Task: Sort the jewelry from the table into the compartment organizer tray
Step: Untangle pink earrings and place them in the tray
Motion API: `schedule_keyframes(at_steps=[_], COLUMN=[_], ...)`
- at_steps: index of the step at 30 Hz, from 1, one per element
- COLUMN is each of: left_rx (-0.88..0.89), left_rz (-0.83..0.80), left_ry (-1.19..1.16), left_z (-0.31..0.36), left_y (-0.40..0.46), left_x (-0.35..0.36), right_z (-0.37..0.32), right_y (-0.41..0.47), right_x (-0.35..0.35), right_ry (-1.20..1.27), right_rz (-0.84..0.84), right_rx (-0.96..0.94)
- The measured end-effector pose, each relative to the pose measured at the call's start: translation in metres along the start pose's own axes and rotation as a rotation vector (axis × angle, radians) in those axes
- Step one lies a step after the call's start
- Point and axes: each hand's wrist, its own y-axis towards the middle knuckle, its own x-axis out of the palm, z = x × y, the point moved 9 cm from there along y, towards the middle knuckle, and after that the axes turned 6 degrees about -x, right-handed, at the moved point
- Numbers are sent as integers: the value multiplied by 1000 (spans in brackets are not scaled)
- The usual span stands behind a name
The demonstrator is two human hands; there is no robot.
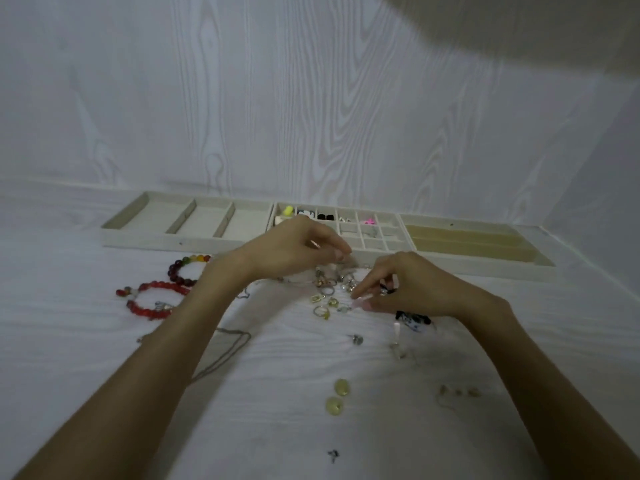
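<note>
Loose jewelry lies on the white table in front of a long pale organizer tray (pixel 346 252). A cluster of small rings (pixel 325 301) sits between my hands. My left hand (pixel 294 249) hovers over the cluster's far side, fingers curled, its fingertips pinching a small blurred silvery piece (pixel 346 262). My right hand (pixel 412 285) reaches in from the right; its index finger and thumb pinch a small pale piece (pixel 360 302) at the cluster's edge. Part of the pile is hidden under both hands.
Two beaded bracelets, red (pixel 156 301) and multicoloured (pixel 187 271), lie at the left. A thin chain (pixel 227 351), two yellow discs (pixel 338 396), a black-and-white item (pixel 414 319) and small earrings (pixel 459 392) are scattered nearer me. The tray's middle grid (pixel 367 233) holds a few small pieces.
</note>
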Motion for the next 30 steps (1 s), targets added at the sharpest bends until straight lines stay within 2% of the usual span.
schedule_keyframes(at_steps=[5, 14, 17, 22, 28, 30], left_rx=[-13, 0, -4, -3, -83, -102], left_rz=[-71, -149, -153, -61, 227, 268], left_ry=[-35, -185, -227, -222, -340, -342], left_z=[-17, 1, 2, 13, 20, 17], left_y=[-8, -13, -7, 25, 71, 85], left_x=[19, 29, 26, -1, -42, -42], right_z=[-3, -9, -5, 0, 21, 32], right_y=[0, -10, -7, 6, 24, 30], right_x=[3, -30, -43, -76, -119, -125], right_ry=[-19, 202, 161, 184, 329, 340], right_rz=[28, 142, 139, 174, 435, 513], right_rx=[-12, -20, -27, -34, 24, 61])
